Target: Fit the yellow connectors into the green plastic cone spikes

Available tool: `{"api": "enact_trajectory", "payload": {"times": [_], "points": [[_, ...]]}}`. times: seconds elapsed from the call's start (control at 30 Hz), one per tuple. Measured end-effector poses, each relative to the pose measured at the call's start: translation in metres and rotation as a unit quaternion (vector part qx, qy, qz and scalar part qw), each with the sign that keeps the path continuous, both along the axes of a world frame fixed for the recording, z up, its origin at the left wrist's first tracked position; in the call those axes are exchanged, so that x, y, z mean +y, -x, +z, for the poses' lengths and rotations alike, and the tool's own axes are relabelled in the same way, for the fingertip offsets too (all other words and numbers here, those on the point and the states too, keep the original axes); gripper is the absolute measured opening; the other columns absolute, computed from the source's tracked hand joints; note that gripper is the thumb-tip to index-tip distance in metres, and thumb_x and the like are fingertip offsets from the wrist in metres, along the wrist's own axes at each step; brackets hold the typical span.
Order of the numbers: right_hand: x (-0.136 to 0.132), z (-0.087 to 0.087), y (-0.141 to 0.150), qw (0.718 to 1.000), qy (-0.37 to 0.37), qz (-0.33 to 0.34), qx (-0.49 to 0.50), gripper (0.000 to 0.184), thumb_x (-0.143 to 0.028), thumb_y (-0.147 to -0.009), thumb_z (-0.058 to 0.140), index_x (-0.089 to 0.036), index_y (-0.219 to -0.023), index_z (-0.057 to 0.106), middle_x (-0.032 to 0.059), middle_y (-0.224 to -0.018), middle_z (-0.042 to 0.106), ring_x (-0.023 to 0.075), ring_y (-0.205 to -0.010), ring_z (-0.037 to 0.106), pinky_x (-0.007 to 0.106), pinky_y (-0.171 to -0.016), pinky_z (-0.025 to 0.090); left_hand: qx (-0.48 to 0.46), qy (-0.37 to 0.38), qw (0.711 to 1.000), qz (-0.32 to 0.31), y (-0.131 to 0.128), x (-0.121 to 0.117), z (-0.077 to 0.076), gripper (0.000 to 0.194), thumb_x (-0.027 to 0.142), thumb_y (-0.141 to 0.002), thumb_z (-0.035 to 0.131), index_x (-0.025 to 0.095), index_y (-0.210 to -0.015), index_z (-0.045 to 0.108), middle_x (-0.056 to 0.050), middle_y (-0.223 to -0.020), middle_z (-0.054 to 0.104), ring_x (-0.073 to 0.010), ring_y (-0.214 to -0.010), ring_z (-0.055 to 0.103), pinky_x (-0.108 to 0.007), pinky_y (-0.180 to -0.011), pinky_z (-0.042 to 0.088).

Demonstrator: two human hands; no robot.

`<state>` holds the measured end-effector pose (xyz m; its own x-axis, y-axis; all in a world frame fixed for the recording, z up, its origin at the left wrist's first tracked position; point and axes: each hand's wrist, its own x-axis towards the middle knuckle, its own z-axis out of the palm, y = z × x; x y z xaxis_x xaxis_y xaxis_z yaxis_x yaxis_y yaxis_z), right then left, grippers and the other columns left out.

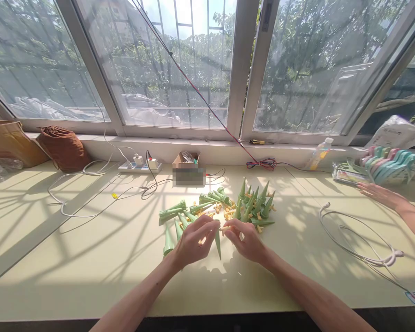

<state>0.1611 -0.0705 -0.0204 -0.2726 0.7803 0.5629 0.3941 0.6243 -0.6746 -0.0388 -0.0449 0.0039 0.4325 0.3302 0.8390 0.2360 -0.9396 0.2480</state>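
Note:
My left hand [196,240] is closed, its fingertips pinching a green plastic cone-shaped spike [218,245] by its wide end, with the point hanging down. Close beside it, my right hand [248,240] pinches a small yellow plastic piece [224,228] against the top of that spike; whether the two are joined I cannot tell. Left of my hands lie several loose green spikes [168,237]. Small yellow pieces [217,208] are scattered behind my fingers. To the right is a cluster of green spikes [251,205], many standing point up, with yellow pieces among them.
Another person's hand [383,196] rests near pastel plastic items [390,163] at the right. A coiled pale cable [359,244] lies before it. Along the window are a bottle [321,154], a small box [188,170], a power strip [140,168] and a brown bag [62,148].

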Motion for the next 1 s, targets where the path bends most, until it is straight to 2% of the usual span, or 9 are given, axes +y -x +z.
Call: {"api": "enact_trajectory", "payload": {"times": [0.33,0.53,0.83,1.0], "points": [[0.0009,-0.0009,-0.0005,1.000,0.027,-0.004,0.003,0.024,-0.032,-0.098,0.046,-0.019,-0.083,0.059,-0.0067,-0.052,0.043,0.0089,-0.047,0.038,0.021,-0.049,0.032,-0.001,0.000,1.000,0.002,0.0001,0.0009,-0.0026,0.028,0.001,-0.087,0.056,0.018,-0.109,0.063,-0.004,-0.084,0.062,-0.0099,-0.064,0.057,-0.019,-0.052,0.048],[0.0010,-0.0041,-0.0017,1.000,0.021,0.006,0.009,0.008,-0.025,-0.094,0.053,-0.020,-0.097,0.058,-0.0087,-0.055,0.039,0.0088,-0.049,0.036,0.021,-0.052,0.033,-0.003,0.000,1.000,-0.003,0.0000,0.0010,-0.0017,0.030,-0.001,-0.086,0.057,0.017,-0.110,0.063,-0.004,-0.084,0.062,-0.0095,-0.064,0.056,-0.019,-0.052,0.048],[0.0013,-0.0035,-0.0016,1.000,0.015,0.003,-0.004,0.012,-0.026,-0.096,0.051,-0.020,-0.088,0.057,-0.0087,-0.055,0.035,0.0086,-0.049,0.032,0.022,-0.050,0.029,0.001,0.004,1.000,0.003,-0.0006,-0.0001,-0.0005,0.027,0.002,-0.088,0.055,0.018,-0.109,0.063,-0.004,-0.083,0.062,-0.0111,-0.066,0.058,-0.020,-0.053,0.049],[0.0017,-0.0047,-0.0019,1.000,0.021,0.009,0.006,0.008,-0.025,-0.094,0.051,-0.021,-0.099,0.057,-0.0093,-0.055,0.037,0.0090,-0.049,0.035,0.021,-0.052,0.033,-0.004,0.002,1.000,0.001,-0.0006,0.0006,-0.0005,0.026,0.003,-0.089,0.054,0.018,-0.109,0.063,-0.005,-0.084,0.063,-0.0117,-0.067,0.060,-0.021,-0.053,0.050]]}}
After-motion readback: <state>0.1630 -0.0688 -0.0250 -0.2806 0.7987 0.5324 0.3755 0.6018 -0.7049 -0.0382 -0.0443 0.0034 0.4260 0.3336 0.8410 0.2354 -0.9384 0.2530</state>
